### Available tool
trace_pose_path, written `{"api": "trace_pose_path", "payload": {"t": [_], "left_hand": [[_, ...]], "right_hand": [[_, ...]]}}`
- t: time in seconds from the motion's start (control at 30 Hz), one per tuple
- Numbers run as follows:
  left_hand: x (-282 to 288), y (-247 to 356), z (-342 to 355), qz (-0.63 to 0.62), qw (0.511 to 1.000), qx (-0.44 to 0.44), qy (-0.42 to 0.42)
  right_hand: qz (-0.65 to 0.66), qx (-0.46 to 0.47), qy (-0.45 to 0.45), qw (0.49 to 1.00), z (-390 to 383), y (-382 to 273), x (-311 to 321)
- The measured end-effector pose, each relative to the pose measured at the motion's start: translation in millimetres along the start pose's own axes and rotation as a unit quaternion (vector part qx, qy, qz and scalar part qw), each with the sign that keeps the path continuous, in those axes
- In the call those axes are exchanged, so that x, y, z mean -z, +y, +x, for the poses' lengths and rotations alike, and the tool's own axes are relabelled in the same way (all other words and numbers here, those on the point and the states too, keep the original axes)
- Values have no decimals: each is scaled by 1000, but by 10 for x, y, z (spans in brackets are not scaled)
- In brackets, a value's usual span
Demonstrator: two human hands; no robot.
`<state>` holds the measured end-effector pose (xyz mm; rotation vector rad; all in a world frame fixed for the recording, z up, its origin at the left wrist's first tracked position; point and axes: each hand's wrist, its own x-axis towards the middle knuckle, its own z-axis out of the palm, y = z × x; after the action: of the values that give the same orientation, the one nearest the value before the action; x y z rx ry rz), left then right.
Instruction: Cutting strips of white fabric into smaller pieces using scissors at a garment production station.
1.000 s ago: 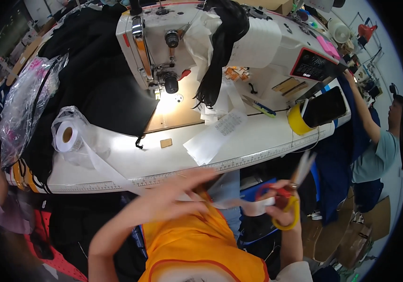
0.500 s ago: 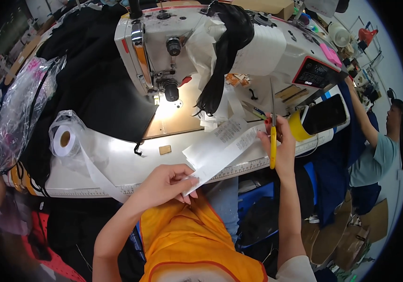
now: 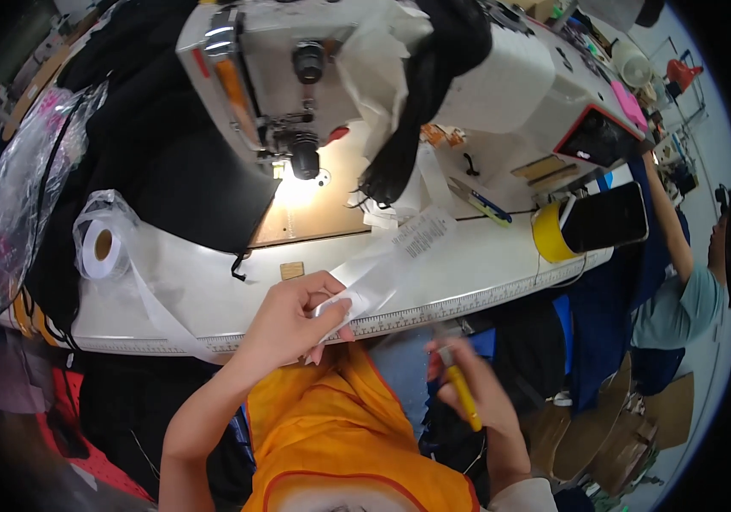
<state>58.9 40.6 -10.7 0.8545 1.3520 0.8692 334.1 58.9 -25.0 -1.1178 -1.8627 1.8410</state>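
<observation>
My left hand (image 3: 294,317) pinches a stack of white printed care labels (image 3: 393,263) between thumb and fingers. The labels slant away to the upper right, over the white sewing table (image 3: 485,264). Below the table's front edge, my right hand (image 3: 483,386) grips scissors with yellow handles (image 3: 461,394); motion smears the blades. Scissors and labels are apart. Behind the labels stands a white sewing machine (image 3: 502,94), its lamp lighting the needle plate. Black fabric (image 3: 182,196) lies to the left of the needle.
A roll of white tape (image 3: 103,247) in clear plastic rests at the left. Thread snips (image 3: 481,203) lie behind the labels. At the right a phone (image 3: 609,224) leans by a yellow tape roll (image 3: 551,232). A small wooden piece (image 3: 292,270) is nearby. Another person (image 3: 681,299) stands far right.
My right hand has let go of the labels' far end and dropped down toward me with the scissors. My left hand keeps the labels, shifted slightly up and left in view.
</observation>
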Motion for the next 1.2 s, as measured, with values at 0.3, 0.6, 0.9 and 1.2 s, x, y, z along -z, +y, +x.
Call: {"api": "trace_pose_path", "payload": {"t": [0.3,0.6,0.9,1.2], "left_hand": [[-83,8,-22,-40,999,14,-22],[-46,-40,-47,-47,998,15,-32],[-215,13,-250,4,991,0,-133],[62,45,-251,9,993,-4,-121]], "right_hand": [[-7,7,-33,999,276,61,-409],[51,-13,-50,997,335,100,-383],[159,33,48,986,331,-239,-488],[-128,121,352,919,643,-343,164]]}}
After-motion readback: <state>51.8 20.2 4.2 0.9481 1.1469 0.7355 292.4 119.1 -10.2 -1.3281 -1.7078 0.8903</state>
